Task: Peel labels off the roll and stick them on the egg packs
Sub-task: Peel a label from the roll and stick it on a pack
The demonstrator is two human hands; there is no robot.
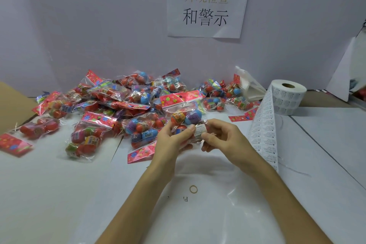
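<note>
My left hand [174,140] grips a clear egg pack [184,111] with a red flowered header, holding it up above the table's middle. A small white label [200,131] lies on the pack's lower right corner. My right hand [219,136] presses that label with thumb and curled fingers. The label roll [287,97] stands at the right, and its printed strip [264,132] hangs down toward the table's front.
A heap of several egg packs [118,105] covers the back and left of the white table [49,184]. A rubber band [193,189] lies on a clear plastic sheet [227,204] in front. A cardboard box [11,105] sits at the far left, and a paper sign [206,2] hangs on the wall.
</note>
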